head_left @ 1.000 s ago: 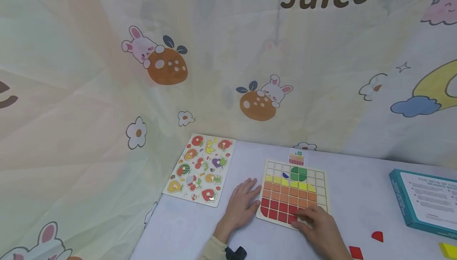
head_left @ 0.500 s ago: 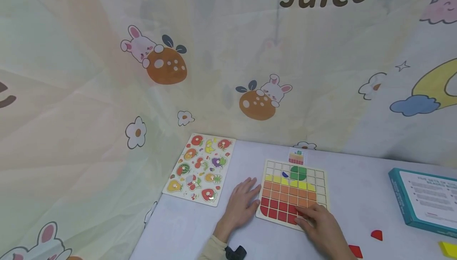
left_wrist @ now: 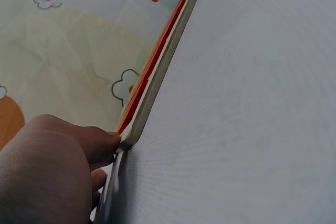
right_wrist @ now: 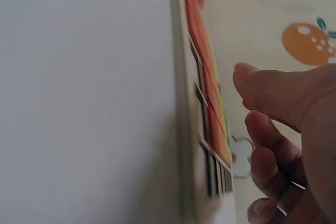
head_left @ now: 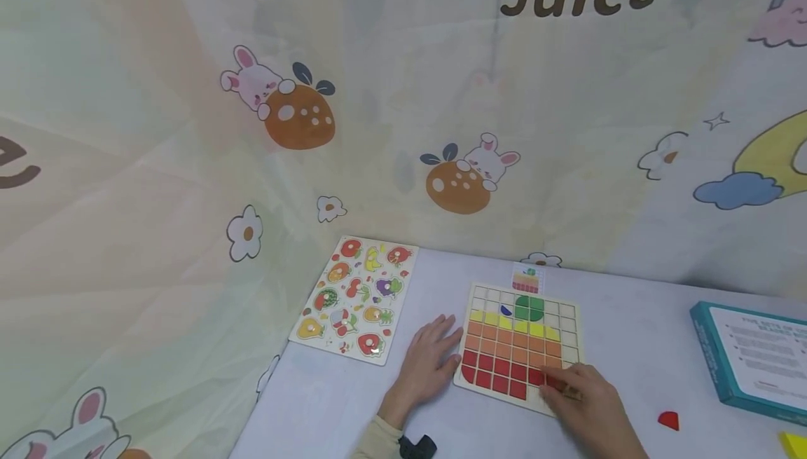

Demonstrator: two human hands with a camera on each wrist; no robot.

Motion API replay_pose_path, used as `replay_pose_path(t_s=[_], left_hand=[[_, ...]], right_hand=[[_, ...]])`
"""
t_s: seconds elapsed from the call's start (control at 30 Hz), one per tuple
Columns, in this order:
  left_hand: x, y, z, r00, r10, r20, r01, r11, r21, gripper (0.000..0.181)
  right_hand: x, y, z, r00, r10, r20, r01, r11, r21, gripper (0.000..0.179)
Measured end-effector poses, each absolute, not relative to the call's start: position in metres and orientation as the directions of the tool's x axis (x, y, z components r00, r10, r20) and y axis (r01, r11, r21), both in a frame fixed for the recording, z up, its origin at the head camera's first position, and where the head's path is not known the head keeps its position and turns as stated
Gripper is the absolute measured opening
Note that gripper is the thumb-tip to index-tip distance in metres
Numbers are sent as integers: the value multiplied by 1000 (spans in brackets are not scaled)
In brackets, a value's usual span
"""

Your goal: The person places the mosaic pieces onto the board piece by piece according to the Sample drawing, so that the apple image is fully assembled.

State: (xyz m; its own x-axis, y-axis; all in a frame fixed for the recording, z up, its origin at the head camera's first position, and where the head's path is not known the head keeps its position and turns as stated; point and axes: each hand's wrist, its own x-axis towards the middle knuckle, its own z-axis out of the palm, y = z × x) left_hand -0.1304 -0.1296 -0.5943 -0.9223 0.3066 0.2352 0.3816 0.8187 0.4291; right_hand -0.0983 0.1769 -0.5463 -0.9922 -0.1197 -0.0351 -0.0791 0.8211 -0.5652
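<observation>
A square grid board [head_left: 575,338] lies on the white table, with red, orange, yellow and green tiles filling several of its cells. My left hand [head_left: 429,357] lies flat beside the board's left edge, fingers extended. In the left wrist view its thumb [left_wrist: 102,142] touches the board's corner. My right hand [head_left: 589,403] is over the lower right part of the board, pinching a small red tile [right_wrist: 245,104] between thumb and fingers. Most of that tile is hidden by the fingertips. Just left of them, a red tile [head_left: 536,376] shows in the upper red row.
Right of the board lie a loose red rounded piece [head_left: 669,420] and a yellow piece [head_left: 794,444]. A teal box [head_left: 706,354] stands farther right. Back left is a fruit puzzle board [head_left: 400,291]. A small picture card [head_left: 527,279] sits behind the grid board.
My right hand has shifted rightward along the red rows, exposing tiles it covered before. The loose red piece near its wrist no longer shows. My left hand has stayed put.
</observation>
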Motion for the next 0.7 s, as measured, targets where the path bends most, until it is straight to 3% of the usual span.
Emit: replay_pose_path(t_s=[0.17, 0.3, 0.43, 0.7], left_hand=[[-130, -130, -596, -923, 310, 228, 381, 822, 423, 51], [-130, -131, -596, -925, 308, 221, 375, 827, 419, 52], [-130, -131, -598, -927, 304, 219, 371, 830, 417, 51], [-129, -128, -595, -931, 298, 210, 363, 817, 448, 50]], right_hand=[[-98, 221, -544, -967, -79, -243, 63, 847, -527, 67], [-94, 263, -552, -934, -107, -341, 72, 879, -471, 79], [-86, 292, -569, -922, -117, -368, 62, 896, -440, 80], [-75, 309, -588, -926, -71, -370, 127, 866, -484, 70]])
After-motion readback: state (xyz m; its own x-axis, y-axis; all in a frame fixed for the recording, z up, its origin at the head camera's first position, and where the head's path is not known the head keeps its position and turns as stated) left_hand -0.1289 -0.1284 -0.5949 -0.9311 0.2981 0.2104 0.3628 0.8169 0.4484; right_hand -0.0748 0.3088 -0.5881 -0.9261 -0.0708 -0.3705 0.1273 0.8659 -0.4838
